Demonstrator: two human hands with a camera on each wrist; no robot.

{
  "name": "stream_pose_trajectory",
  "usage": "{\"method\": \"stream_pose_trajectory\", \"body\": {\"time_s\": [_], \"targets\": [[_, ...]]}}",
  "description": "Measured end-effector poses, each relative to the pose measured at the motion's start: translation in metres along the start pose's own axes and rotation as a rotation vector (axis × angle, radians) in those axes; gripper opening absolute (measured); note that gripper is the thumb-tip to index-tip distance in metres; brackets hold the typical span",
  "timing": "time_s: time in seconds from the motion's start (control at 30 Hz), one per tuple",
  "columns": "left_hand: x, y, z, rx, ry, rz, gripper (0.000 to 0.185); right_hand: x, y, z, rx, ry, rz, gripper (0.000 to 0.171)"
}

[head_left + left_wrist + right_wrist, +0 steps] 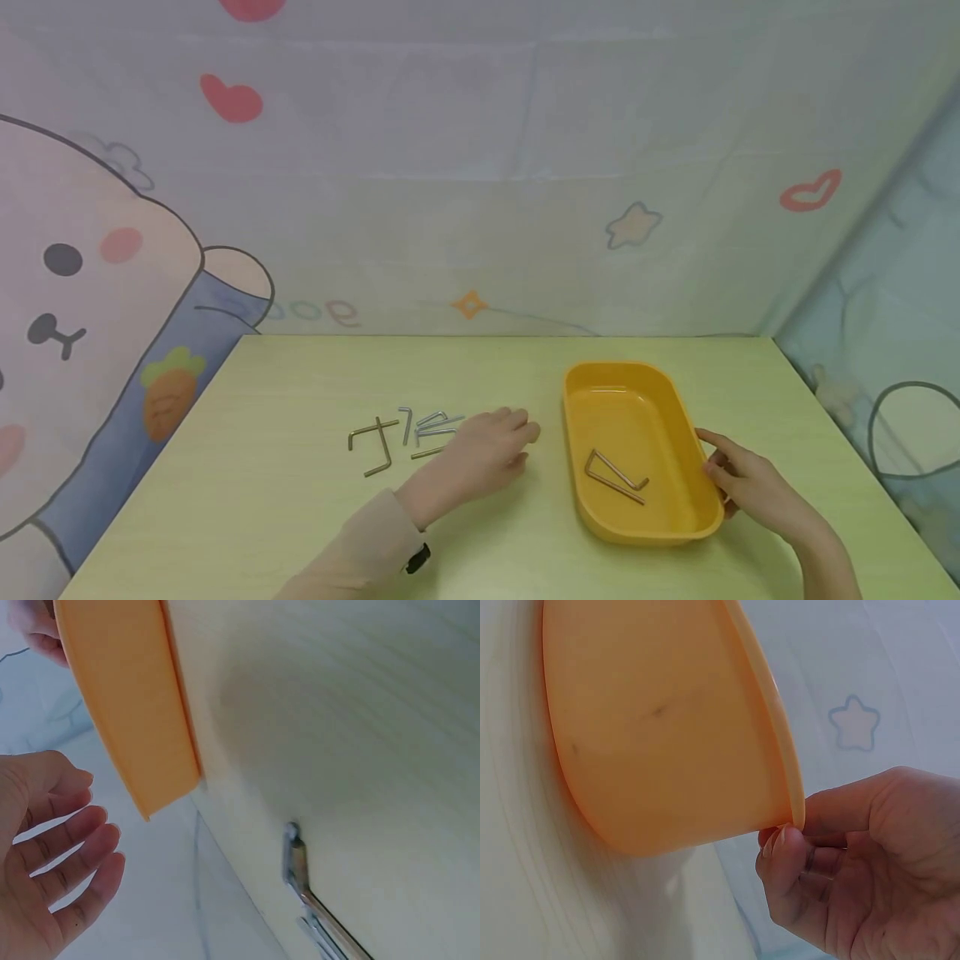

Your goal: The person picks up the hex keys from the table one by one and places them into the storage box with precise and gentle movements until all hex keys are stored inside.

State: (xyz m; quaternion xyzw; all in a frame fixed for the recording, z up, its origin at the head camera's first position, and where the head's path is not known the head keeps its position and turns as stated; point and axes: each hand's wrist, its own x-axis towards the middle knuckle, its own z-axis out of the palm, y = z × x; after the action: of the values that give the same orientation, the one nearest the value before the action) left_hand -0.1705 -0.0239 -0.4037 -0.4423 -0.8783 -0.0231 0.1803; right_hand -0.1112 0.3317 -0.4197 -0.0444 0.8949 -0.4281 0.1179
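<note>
Right hand [750, 483] pinches the near right rim of the oblong yellow plastic tray [678, 421], thumb and fingertips [780, 844] closed on the lip; tray sits on the pale green bench [300, 517]. Two bent metal hex keys [615, 477] lie inside it, overlapping. Left hand [487, 450] hovers left of the tray, fingers [75, 840] relaxed and straight, grip empty, at the right edge of a loose cluster of silver and brass hex keys [405, 433] on the bench.
</note>
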Motion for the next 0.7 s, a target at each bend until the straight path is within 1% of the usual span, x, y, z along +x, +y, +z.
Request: {"method": "stream_pose_trajectory", "body": {"time_s": [0.13, 0.27, 0.4, 0.5, 0.6, 0.7], "targets": [[-0.008, -0.007, 0.005, -0.016, -0.012, -0.038, 0.019, 0.000, 0.000, 0.000, 0.002, -0.003, 0.009, 0.053], [-0.018, -0.014, 0.007, -0.052, -0.034, -0.083, 0.019, 0.001, 0.000, 0.000, 0.003, -0.005, 0.014, 0.053], [-0.027, -0.021, 0.007, -0.102, -0.078, -0.141, 0.018, 0.001, 0.000, -0.001, 0.002, -0.005, 0.016, 0.053], [-0.032, -0.026, 0.008, -0.123, -0.109, -0.181, 0.018, 0.001, 0.000, -0.001, 0.004, -0.004, 0.017, 0.053], [-0.036, -0.031, 0.009, -0.112, -0.141, -0.207, 0.019, 0.001, 0.001, 0.000, 0.006, -0.002, 0.013, 0.053], [-0.040, -0.035, 0.010, -0.107, -0.174, -0.218, 0.019, 0.001, 0.001, 0.000, 0.008, -0.001, 0.011, 0.053]]}}
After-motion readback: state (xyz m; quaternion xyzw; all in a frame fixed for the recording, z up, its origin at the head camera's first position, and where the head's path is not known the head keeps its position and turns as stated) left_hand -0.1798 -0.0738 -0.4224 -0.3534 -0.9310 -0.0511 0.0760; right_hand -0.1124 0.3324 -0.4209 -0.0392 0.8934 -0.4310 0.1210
